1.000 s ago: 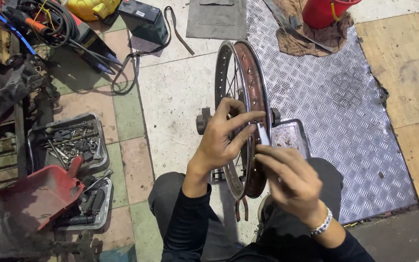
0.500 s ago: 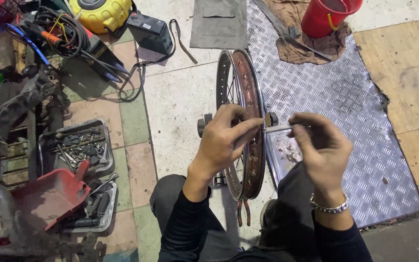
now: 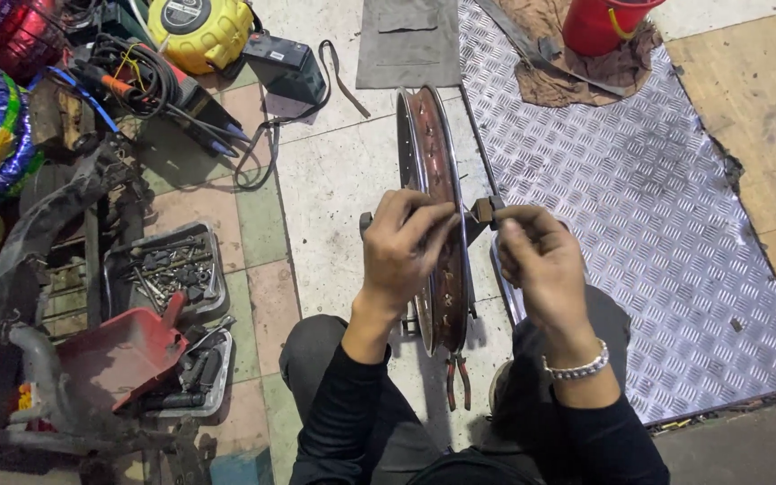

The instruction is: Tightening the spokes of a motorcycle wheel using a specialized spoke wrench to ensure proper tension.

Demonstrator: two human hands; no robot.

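Observation:
A rusty spoked wheel rim (image 3: 426, 153) stands upright on the floor between my knees, seen edge-on. My left hand (image 3: 401, 251) grips its near top edge, fingers curled over the metal. My right hand (image 3: 536, 260) is just right of the rim, its fingertips pinched on a thin spoke beside the dark axle end (image 3: 485, 210). Below the rim lie red-handled pliers (image 3: 456, 377) on the tiles.
A diamond-plate metal sheet (image 3: 621, 216) lies to the right, with a red bucket (image 3: 605, 22) on a rag behind it. Trays of bolts and tools (image 3: 168, 274), a red scoop (image 3: 123, 355), cables, a yellow canister (image 3: 199, 31) and motorcycle parts crowd the left.
My right hand has risen from low beside the rim to the axle height and now pinches a spoke. The view has tilted, showing more of the floor ahead.

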